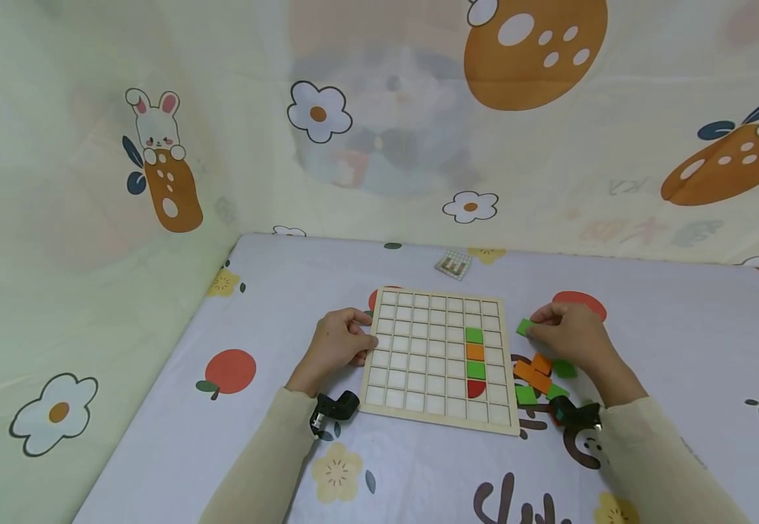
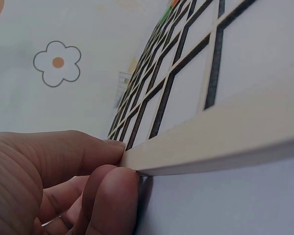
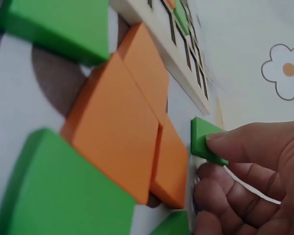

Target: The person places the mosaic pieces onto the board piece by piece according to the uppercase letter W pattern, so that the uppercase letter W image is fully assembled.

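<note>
A wooden grid board (image 1: 444,421) lies flat; one of its right-hand columns holds a green, an orange, a green and a red piece (image 1: 476,388). The left hand (image 1: 335,342) grips the board's left edge, thumb and fingers on the frame (image 2: 210,142) in the left wrist view. Right of the board, the right hand (image 1: 572,335) pinches a green square (image 1: 524,327) between thumb and fingers; the right wrist view shows the thumb on that green square (image 3: 201,139).
Loose orange pieces (image 1: 533,375) and green pieces (image 1: 526,395) lie right of the board, below the right hand. A small patterned card (image 1: 454,265) sits behind the board. A printed cloth wall (image 1: 379,204) rises at the table's back edge.
</note>
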Available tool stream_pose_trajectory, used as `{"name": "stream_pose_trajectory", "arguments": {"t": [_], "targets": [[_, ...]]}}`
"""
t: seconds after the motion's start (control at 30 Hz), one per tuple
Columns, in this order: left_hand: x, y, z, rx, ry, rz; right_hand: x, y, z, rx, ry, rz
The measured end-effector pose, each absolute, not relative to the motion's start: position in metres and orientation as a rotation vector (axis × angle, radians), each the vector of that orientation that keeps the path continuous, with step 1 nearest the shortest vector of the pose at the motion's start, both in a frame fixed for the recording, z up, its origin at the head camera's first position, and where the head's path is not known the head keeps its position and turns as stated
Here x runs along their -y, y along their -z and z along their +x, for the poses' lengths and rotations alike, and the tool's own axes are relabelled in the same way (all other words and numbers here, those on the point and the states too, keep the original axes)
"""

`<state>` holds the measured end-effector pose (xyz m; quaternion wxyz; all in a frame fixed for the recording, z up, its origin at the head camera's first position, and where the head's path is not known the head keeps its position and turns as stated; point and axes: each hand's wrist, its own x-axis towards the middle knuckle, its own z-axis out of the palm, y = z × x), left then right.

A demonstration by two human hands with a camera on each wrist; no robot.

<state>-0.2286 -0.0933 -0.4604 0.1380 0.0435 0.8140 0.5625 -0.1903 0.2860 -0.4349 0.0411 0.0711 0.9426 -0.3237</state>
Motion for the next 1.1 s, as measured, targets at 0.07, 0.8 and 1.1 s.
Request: {"name": "stream_pose_trajectory", "arguments": {"t": [0.07,0.8,1.1], "targets": [[0.0934,0.4606,-0.2288,-2.355,-1.626,0.124,-0.2864,0.4347,-0.1897,-2.865,1.049,0.212],[0.0933,0.4611,-0.2286,-2.357,-1.616,0.114,-0.2807,0.4408,-0.1921,-2.643,1.355,0.289],[0.0930,0.4620,-0.2294,-2.361,-1.619,0.116,-0.2806,0.4401,-0.1894,-2.692,1.280,0.211]]}}
